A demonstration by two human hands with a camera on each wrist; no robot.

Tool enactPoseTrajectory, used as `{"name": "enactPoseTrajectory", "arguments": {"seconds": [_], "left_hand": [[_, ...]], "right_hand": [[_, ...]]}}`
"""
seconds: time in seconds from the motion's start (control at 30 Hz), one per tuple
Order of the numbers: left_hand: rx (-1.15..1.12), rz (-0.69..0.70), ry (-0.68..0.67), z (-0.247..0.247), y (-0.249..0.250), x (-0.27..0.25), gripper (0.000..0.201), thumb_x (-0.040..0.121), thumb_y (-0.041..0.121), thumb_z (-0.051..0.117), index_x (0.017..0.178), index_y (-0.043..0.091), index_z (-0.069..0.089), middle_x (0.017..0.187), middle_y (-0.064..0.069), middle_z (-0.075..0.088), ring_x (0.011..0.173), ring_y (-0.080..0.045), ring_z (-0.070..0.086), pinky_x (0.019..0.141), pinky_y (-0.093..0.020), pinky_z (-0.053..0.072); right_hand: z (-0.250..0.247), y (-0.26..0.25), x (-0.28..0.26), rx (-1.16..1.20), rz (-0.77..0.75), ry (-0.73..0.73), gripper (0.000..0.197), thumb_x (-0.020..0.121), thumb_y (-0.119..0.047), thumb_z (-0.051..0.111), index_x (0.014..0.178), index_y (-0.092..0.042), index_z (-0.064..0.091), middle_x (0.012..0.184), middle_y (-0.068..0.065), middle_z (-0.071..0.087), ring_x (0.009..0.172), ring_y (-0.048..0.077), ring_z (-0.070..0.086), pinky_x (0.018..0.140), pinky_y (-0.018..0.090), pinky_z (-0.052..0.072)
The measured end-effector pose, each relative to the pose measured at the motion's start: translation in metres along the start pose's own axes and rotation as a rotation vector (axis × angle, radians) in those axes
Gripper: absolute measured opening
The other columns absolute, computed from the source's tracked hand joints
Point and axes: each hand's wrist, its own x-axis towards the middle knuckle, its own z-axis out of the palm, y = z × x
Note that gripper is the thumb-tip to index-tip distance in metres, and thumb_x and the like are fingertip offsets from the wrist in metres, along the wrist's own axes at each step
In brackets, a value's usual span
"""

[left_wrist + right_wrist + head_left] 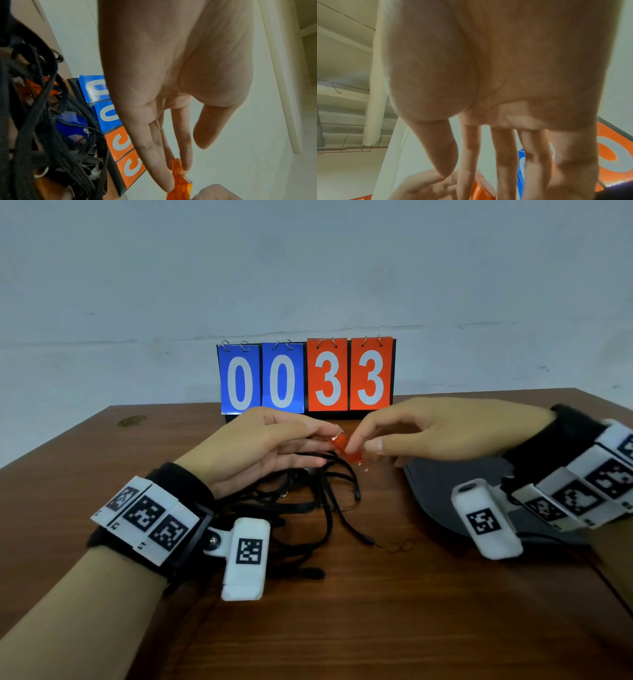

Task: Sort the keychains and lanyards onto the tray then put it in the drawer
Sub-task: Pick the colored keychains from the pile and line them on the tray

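Observation:
An orange see-through keychain (346, 447) is held above the table between both hands. My left hand (325, 436) reaches in from the left with nearly straight fingers and nips the keychain's upper end between them; in the left wrist view the keychain (179, 178) sits between those fingers (161, 169), with the thumb apart. My right hand (363, 446) pinches its lower part with thumb and forefinger. A tangle of black lanyards (308, 505) lies under the left hand. Another orange keychain (34, 88) and a blue keychain (73, 125) lie in that tangle. The dark tray (442, 491) sits under my right wrist.
A flip scoreboard (305, 378) reading 0033 stands at the back of the wooden table (342, 628), against the wall. A thin wire loop (400, 546) lies right of the lanyards. The table edges run off at left and right.

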Motion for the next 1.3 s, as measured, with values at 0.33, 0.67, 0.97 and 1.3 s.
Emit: {"name": "enactPoseTrajectory", "arguments": {"seconds": [0.33, 0.67, 0.97, 1.3], "left_hand": [[0.006, -0.016, -0.020, -0.001, -0.003, 0.002, 0.030, 0.104, 0.017, 0.052, 0.125, 0.002, 0.068, 0.122, -0.010, 0.075, 0.118, -0.021, 0.070, 0.095, -0.033, 0.059], [0.284, -0.024, 0.140, -0.014, -0.010, 0.007, 0.026, 0.105, 0.027, 0.053, 0.115, 0.024, 0.077, 0.119, 0.010, 0.076, 0.115, -0.009, 0.068, 0.097, -0.030, 0.055], [0.742, -0.212, 0.030, -0.016, -0.009, 0.007, 0.027, 0.100, 0.051, 0.054, 0.108, 0.042, 0.078, 0.124, 0.015, 0.071, 0.115, -0.012, 0.066, 0.106, -0.039, 0.050], [0.834, -0.314, 0.036, -0.014, -0.009, 0.005, 0.031, 0.101, 0.055, 0.049, 0.111, 0.042, 0.075, 0.126, 0.008, 0.071, 0.104, -0.015, 0.069, 0.076, -0.026, 0.045]], "right_hand": [[0.007, -0.005, 0.000, -0.201, -0.030, 0.065, 0.027, 0.100, -0.045, 0.049, 0.122, -0.055, 0.061, 0.115, -0.031, 0.064, 0.108, -0.012, 0.057, 0.090, 0.013, 0.043], [-0.028, 0.026, -0.020, -0.025, 0.169, 0.176, 0.026, 0.102, -0.032, 0.053, 0.118, -0.045, 0.069, 0.115, -0.027, 0.070, 0.107, -0.006, 0.065, 0.095, 0.021, 0.051], [-0.053, 0.094, -0.034, 0.118, 0.494, 0.342, 0.023, 0.103, -0.024, 0.054, 0.109, -0.029, 0.075, 0.111, 0.009, 0.073, 0.107, 0.024, 0.069, 0.093, 0.034, 0.058], [-0.044, 0.134, -0.021, -0.060, 0.645, 0.203, 0.032, 0.102, -0.024, 0.052, 0.132, -0.025, 0.063, 0.131, -0.013, 0.051, 0.100, 0.018, 0.068, 0.088, 0.032, 0.059]]}}
